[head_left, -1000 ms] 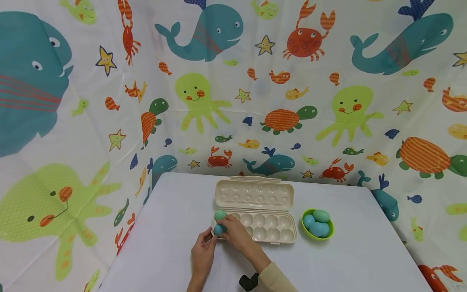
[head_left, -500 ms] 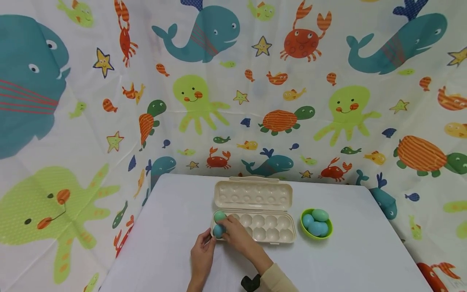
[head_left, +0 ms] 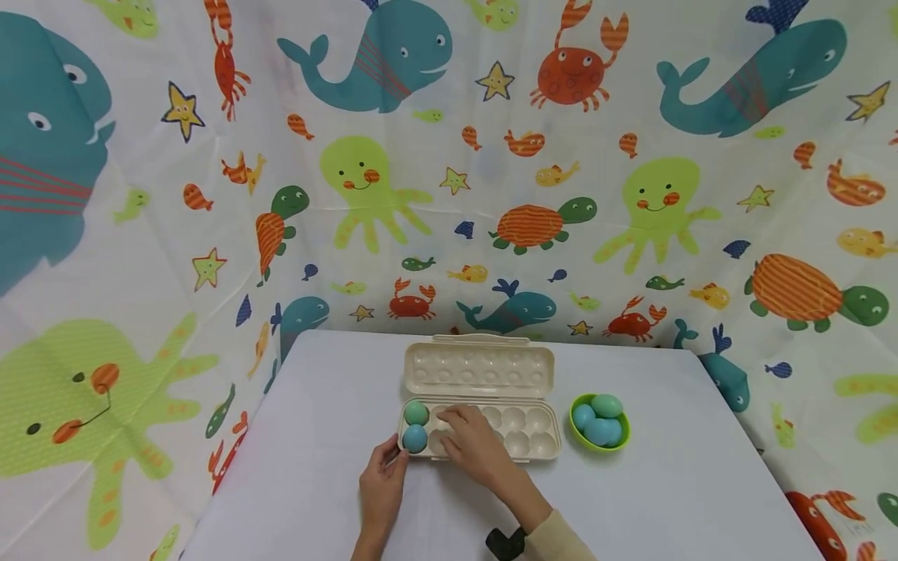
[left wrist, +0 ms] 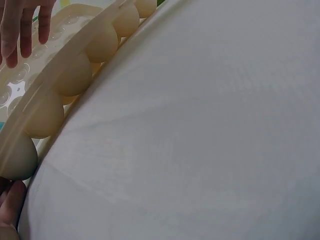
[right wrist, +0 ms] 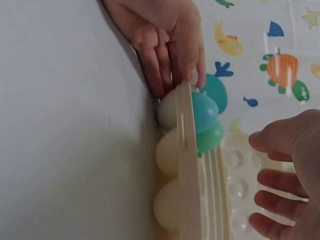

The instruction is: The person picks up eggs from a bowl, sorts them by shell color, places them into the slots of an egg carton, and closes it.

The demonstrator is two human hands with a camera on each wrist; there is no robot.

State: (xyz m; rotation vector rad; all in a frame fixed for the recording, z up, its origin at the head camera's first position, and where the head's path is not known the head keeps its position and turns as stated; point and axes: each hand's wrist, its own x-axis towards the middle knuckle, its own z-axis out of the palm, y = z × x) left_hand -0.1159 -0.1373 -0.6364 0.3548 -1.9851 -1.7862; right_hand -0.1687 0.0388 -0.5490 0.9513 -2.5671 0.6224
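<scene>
A beige egg carton (head_left: 515, 444) lies with its lid open on the white table. In its leftmost column sit a green egg (head_left: 416, 412) at the back and a blue egg (head_left: 415, 438) at the front. My left hand (head_left: 381, 483) grips the carton's front left corner, thumb at the rim and fingers against the outer side, as the right wrist view shows. Over the cups just right of the eggs hovers my right hand (head_left: 473, 444), its fingers apart and holding nothing. In the right wrist view, thumb and fingers (right wrist: 280, 200) are spread.
To the carton's right stands a lime-green bowl (head_left: 627, 436) with a green egg (head_left: 606, 404) and blue eggs (head_left: 603, 432). The carton's lid (head_left: 480, 370) leans back towards a sea-animal patterned curtain (head_left: 491, 171). A white cloth (head_left: 316, 405) covers the table.
My right hand has let go of the blue egg in the front left cup and moved right, off the eggs. The left hand keeps its place at the carton's corner.
</scene>
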